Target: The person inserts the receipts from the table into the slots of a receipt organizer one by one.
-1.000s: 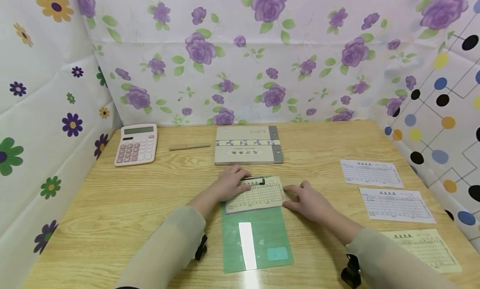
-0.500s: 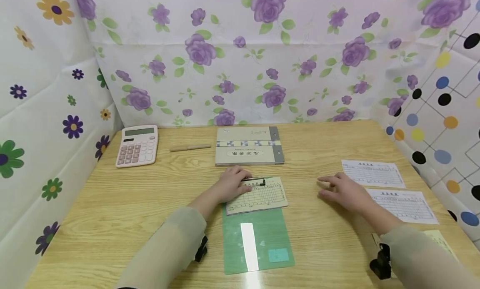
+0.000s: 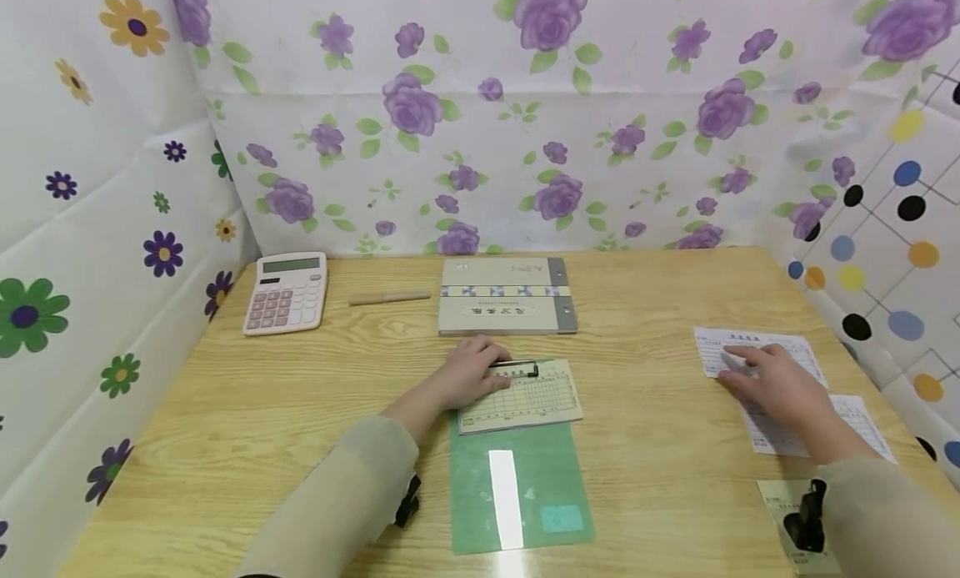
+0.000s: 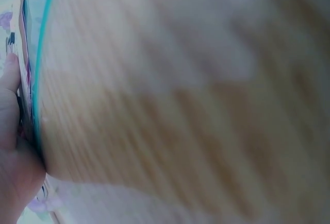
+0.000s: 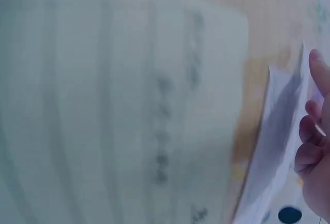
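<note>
In the head view, my left hand [image 3: 471, 371] rests at the top of a green translucent clipboard [image 3: 517, 486], its fingers and thumb around the metal clip [image 3: 517, 369]. Yellowish printed forms [image 3: 525, 403] lie stacked under the clip. The left wrist view shows the thumb [image 4: 10, 72] lying against the papers by the board's edge. My right hand [image 3: 780, 390] hovers low over two white printed forms, its fingers loosely bent and holding nothing. Its fingertips overlap the farther white form [image 3: 716, 353]; the nearer white form [image 3: 862, 419] is partly hidden under the wrist.
A yellowish form [image 3: 776, 499] lies at the right front, mostly beneath the right sleeve. Farther back are a ledger book [image 3: 502, 307], a wooden-coloured pen [image 3: 390, 297] and a pink-and-white calculator [image 3: 288, 294]. Patterned cloth walls [image 3: 450, 111] enclose the table on the sides and back.
My right hand has left the right edge of the clipped forms and moved right, over the white forms. My left hand stays at the clip. The head view has shifted slightly.
</note>
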Tool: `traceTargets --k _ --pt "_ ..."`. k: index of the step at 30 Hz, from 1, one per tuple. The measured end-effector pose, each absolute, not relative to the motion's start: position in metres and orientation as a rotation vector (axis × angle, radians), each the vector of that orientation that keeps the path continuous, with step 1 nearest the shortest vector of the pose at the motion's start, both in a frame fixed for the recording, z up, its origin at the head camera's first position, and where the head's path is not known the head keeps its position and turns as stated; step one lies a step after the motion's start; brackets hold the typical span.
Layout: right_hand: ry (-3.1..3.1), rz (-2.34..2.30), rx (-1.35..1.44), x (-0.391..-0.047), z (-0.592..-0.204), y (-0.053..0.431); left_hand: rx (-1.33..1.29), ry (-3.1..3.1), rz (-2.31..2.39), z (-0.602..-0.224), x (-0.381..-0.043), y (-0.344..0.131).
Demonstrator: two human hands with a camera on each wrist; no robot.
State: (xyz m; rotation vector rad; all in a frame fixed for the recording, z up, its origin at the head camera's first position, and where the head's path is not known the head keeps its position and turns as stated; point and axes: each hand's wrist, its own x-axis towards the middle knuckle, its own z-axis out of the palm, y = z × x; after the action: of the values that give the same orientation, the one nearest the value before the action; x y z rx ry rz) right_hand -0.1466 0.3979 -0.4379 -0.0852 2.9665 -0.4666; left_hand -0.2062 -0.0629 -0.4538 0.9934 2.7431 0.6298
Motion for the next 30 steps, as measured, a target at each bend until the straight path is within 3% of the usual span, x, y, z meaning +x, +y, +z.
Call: traceTargets --k 16,25,30 --pt "3.020 -0.435 0.453 -0.145 -0.448 0.468 0.981 2.739 0.580 -0.457 -0.206 -0.058" --pt "2.963 -0.263 0.455 -0.153 -0.452 0.468 0.960 2.741 0.581 -0.455 -0.206 -0.063" --pt "2.977 -0.244 0.305 -0.161 -0.449 0.459 0.950 2.752 0.560 -0.456 -0.207 -0.063"
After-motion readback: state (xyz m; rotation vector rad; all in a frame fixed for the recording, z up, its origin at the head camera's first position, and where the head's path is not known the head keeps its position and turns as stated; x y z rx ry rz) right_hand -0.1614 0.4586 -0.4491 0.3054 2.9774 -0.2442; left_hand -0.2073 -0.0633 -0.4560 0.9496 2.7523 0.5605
